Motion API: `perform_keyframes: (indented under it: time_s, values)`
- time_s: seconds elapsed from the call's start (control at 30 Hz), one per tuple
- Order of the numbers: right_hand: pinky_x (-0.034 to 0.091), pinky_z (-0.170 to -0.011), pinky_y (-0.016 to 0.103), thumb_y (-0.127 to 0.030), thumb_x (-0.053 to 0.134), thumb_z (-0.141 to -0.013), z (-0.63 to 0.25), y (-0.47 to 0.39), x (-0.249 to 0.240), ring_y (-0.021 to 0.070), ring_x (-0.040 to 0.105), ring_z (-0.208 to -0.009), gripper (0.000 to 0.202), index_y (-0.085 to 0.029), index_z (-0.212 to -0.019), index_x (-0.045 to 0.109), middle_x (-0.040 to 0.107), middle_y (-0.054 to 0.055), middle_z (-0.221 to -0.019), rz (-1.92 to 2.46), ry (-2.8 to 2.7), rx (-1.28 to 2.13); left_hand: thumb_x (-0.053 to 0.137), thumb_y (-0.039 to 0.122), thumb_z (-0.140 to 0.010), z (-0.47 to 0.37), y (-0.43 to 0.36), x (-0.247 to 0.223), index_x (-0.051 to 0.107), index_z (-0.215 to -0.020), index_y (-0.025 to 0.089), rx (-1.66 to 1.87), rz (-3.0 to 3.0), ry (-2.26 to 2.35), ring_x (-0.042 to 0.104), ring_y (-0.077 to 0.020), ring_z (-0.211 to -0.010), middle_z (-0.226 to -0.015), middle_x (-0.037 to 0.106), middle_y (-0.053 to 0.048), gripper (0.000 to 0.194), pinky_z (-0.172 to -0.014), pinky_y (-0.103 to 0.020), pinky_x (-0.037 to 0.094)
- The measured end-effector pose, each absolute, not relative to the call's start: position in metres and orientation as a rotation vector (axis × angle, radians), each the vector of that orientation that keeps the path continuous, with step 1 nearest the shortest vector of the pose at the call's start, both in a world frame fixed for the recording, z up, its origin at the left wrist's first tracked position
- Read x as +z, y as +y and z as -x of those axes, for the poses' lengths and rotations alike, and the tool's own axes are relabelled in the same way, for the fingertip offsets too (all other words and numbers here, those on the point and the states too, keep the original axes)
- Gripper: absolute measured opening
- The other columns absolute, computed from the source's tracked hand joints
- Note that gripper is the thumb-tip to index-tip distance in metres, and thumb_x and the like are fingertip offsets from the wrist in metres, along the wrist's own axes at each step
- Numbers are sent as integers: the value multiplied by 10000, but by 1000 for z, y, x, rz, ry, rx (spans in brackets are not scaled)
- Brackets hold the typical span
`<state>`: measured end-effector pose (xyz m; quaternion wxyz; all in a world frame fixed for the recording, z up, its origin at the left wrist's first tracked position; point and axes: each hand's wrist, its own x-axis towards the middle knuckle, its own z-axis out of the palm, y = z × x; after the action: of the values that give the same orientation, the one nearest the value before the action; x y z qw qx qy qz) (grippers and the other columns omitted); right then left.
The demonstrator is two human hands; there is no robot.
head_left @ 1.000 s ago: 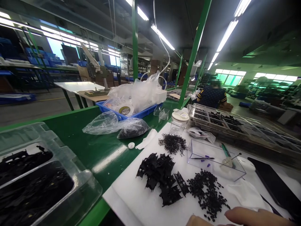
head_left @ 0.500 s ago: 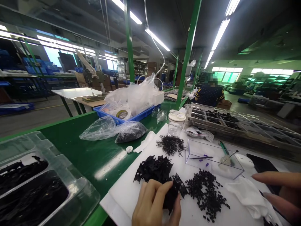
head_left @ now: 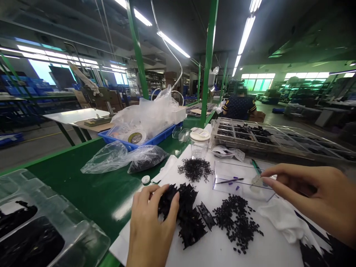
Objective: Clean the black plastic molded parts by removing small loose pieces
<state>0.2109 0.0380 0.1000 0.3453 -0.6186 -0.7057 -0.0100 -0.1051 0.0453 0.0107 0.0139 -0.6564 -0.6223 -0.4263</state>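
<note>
- The left hand (head_left: pixel 151 226) rests on the pile of black frames (head_left: pixel 182 211) on the white desk (head_left: pixel 222 252), fingers spread over it.
- The right hand (head_left: pixel 314 200) pinches a small white piece (head_left: pixel 257 180) at the clear box (head_left: pixel 239 181).
- Frames could be scattered into the pellets (head_left: pixel 236 222).
- Three black heaps are counted.

Left hand (head_left: pixel 150 226) lies low and palm-down, fingers curled and spread forward. Right hand (head_left: pixel 314 196) reaches in from the side, forefinger and thumb stretched out, tips seemingly pinched, though that's hard to tell.
</note>
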Motion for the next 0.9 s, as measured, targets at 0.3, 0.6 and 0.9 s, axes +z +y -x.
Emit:
perform_keyframes:
  time_s: [0.3, 0.6, 0.9]
  values:
    - [440, -473, 238, -671, 571, -933, -215, 44, 90, 152, 596, -540, 505, -222, -1058, 764, 657, 5, -638, 1699, -1937, 230, 583, 450, -952, 105, 71, 0, 820, -946, 209, -1227, 2179, -2057, 530, -359, -1034, -1030, 653, -131, 339, -895, -566, 447]
    - [480, -486, 236, -602, 573, -962, -200, 63, 84, 162, 619, -584, 436, -223, -1065, 761, 670, 11, -676, 1641, -2109, 181, 626, 361, -960, 101, 55, 1, 708, -880, 244, -1911, 2034, -1864, 590, -249, -842, -873, 657, -43, 163, -764, -379, 488]
    - [519, -842, 307, -209, 545, -985, -121, 121, 94, 186, 670, -964, 207, -233, -1036, 744, 720, 37, -1064, 1450, -2510, 181, 565, 423, -990, 93, 39, 11, 530, -883, 253, -2561, 1517, -2114, 566, -173, -668, -698, 604, 29, 204, -625, -266, 409]
